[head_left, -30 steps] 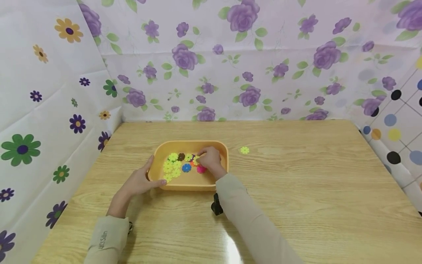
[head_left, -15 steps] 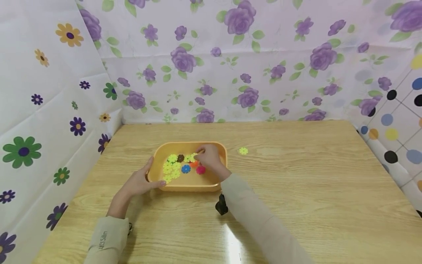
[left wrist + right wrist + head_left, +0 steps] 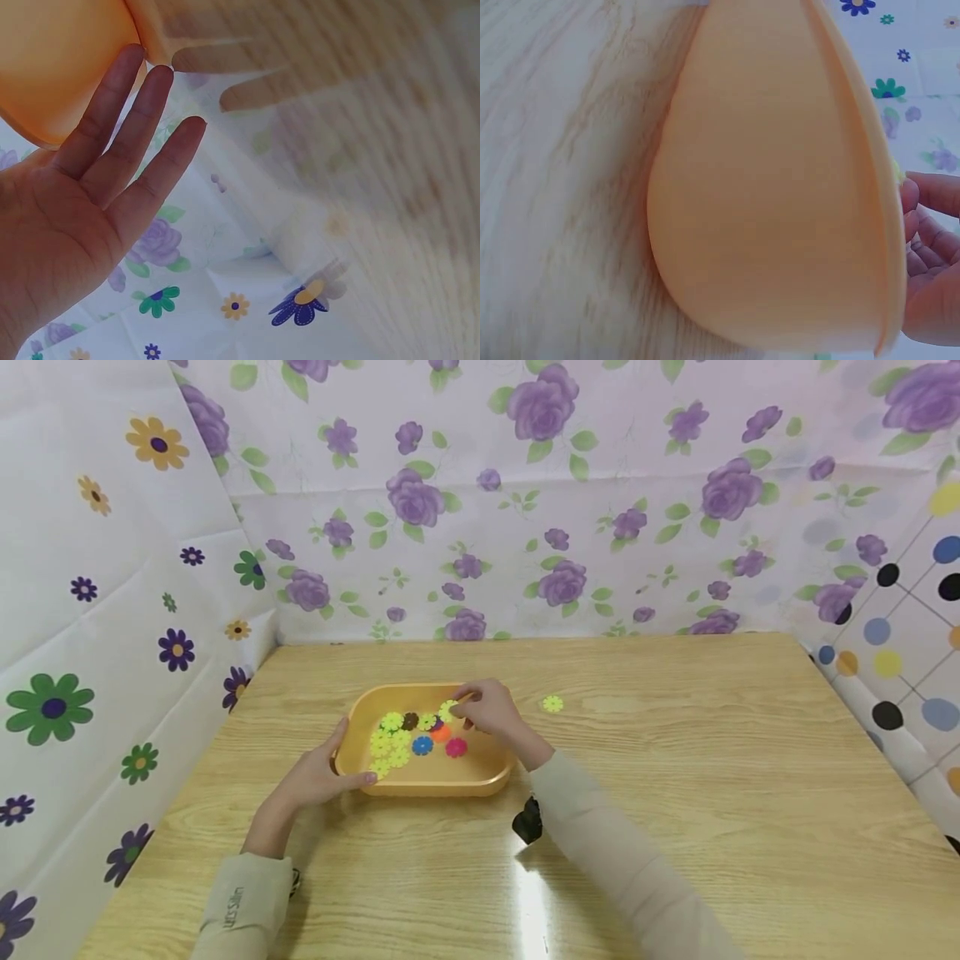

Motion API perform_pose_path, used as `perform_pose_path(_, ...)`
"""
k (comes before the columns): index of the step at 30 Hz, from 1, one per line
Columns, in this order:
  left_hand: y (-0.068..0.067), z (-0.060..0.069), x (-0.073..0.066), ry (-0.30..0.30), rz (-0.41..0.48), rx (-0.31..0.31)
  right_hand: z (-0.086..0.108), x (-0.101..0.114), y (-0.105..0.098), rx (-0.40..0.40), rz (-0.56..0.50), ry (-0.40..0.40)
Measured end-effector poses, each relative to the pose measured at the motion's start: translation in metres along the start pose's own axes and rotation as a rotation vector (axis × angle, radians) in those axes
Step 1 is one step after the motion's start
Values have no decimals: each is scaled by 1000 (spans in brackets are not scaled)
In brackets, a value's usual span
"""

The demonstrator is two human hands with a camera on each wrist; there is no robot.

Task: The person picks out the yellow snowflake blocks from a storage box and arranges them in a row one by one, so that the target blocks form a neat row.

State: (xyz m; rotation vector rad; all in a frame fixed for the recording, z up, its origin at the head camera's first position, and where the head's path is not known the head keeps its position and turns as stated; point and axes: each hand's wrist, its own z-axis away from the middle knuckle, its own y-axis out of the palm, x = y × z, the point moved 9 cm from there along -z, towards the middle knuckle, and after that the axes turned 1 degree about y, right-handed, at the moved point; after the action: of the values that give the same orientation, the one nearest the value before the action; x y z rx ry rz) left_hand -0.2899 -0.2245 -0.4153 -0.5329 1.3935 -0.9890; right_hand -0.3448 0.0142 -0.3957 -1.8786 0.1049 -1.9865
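A shallow, rounded-rectangular, yellow-orange plastic tray rests on a wood-grain table and holds small, notched, flower-shaped discs. The left hand spans the tray's near left corner in a wide spread, thumb on the near rim; in the left wrist view its visible fingers lie straight beside the tray's wall. The right hand, above the tray's far right part, pinches a bright yellow notched disc between thumb and fingertips, the grip narrow; in the right wrist view the tray's wall hides part of this hand. A cluster of overlapping yellow discs fills the tray's left part. A dark brown disc lies toward the tray's far wall, a blue disc near its middle, an orange disc just behind and right of the blue one, and a deep pink disc right of the tray's middle. A single yellow disc lies on the table, right of the tray. A floral-printed sheet hangs behind the tray.
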Motion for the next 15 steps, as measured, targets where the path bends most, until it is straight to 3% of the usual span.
perform_pose_path(8,0,0,0,14,0,-9,1,-9,-19,-4,-52,40)
perform_pose_path(15,0,0,0,21,-2,-11,2,-11,-37,-17,-11,20)
